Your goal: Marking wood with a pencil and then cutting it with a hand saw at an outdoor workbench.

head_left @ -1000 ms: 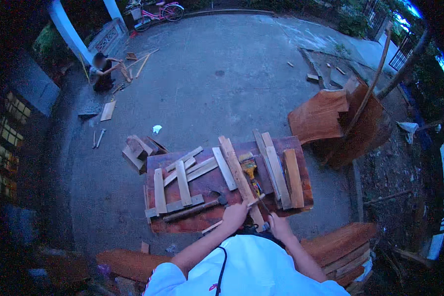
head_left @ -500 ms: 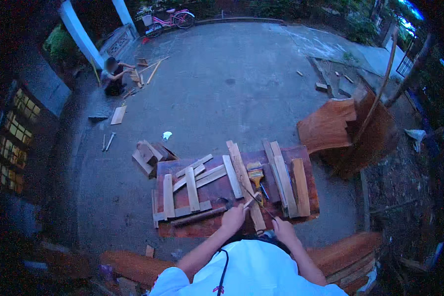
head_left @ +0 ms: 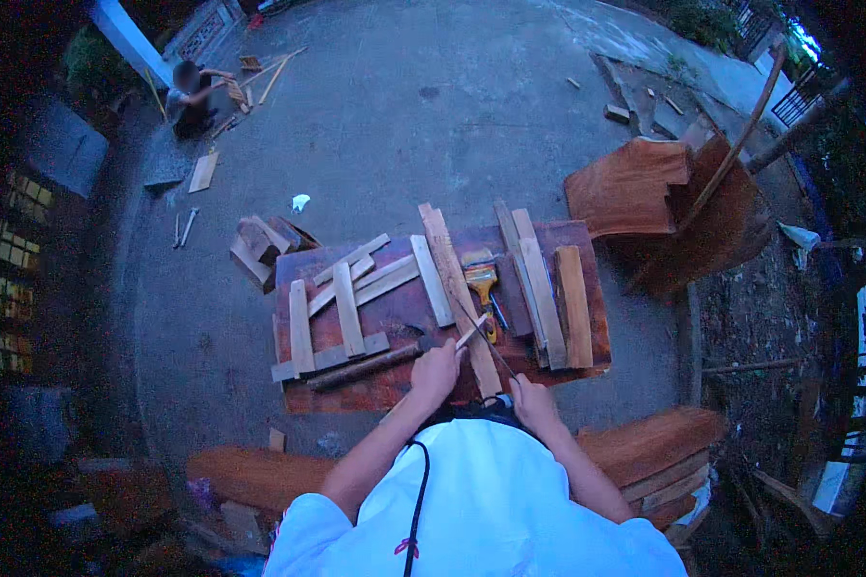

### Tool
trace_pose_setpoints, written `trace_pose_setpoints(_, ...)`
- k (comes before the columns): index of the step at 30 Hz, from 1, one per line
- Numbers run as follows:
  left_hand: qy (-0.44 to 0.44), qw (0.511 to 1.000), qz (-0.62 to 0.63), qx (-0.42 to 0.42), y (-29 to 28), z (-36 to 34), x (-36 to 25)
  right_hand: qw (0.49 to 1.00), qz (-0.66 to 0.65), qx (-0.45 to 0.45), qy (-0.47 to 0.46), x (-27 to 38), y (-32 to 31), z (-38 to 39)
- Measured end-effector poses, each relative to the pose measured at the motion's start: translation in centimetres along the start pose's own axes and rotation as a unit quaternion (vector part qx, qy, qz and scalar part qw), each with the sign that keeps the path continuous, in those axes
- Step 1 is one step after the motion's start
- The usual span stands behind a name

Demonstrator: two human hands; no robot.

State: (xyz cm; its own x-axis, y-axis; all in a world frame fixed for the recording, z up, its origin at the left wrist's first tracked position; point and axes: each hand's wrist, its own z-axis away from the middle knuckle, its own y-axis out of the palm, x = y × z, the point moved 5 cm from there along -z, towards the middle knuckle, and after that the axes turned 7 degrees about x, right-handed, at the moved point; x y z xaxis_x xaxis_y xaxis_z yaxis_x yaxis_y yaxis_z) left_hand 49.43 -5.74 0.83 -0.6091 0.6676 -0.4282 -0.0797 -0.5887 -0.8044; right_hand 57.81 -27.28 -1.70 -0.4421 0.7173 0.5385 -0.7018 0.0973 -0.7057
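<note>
My left hand (head_left: 436, 372) is closed around a short, pale wood strip (head_left: 471, 333), whose end sticks out past the fingers. My right hand (head_left: 535, 402) grips the near end of a thin dark rod (head_left: 492, 350); its exact kind is too small to tell. The rod slants away to the left, crossing the strip's end and a long plank (head_left: 445, 252) lying on the reddish-brown table (head_left: 375, 387). Beyond my hands lies a wide brush-like tool (head_left: 481, 279) with a yellow handle. Left of my left hand rests a hammer-like tool (head_left: 366, 367) with a thick wooden handle.
Pale wood slats (head_left: 348, 308) lie on the table's left, more boards (head_left: 574, 306) on its right. Wood blocks (head_left: 260, 252) stand beyond its left corner. A large carved wood piece (head_left: 630, 188) stands to the right. Another person (head_left: 194, 96) squats far left beside wood pieces.
The whole view has tilted, so the table and my hands appear higher and slightly left. Both hands keep their hold on the strip and the rod.
</note>
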Motion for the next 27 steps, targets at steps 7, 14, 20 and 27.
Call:
trace_pose_setpoints(7, -0.006, 1.000, 0.016, -0.003, 0.3, 0.2, -0.2, 0.999, -0.002, 0.024, 0.030, -2.3, 0.0, 2.3)
trace_pose_setpoints(14, -0.007, 1.000, 0.007, -0.012, -0.2, -0.4, 0.2, 1.000, -0.013, 0.007, -0.005, -3.3, -0.2, 2.1)
trace_pose_setpoints(20, -0.020, 0.999, 0.039, -0.023, 0.4, -0.7, 2.1, 0.999, -0.051, -0.007, -0.016, -1.7, -0.5, 1.3)
trace_pose_setpoints(27, -0.015, 0.999, 0.038, -0.007, 1.4, 0.2, 1.5, 0.998, -0.041, 0.029, -0.035, -0.8, -0.7, 1.0)
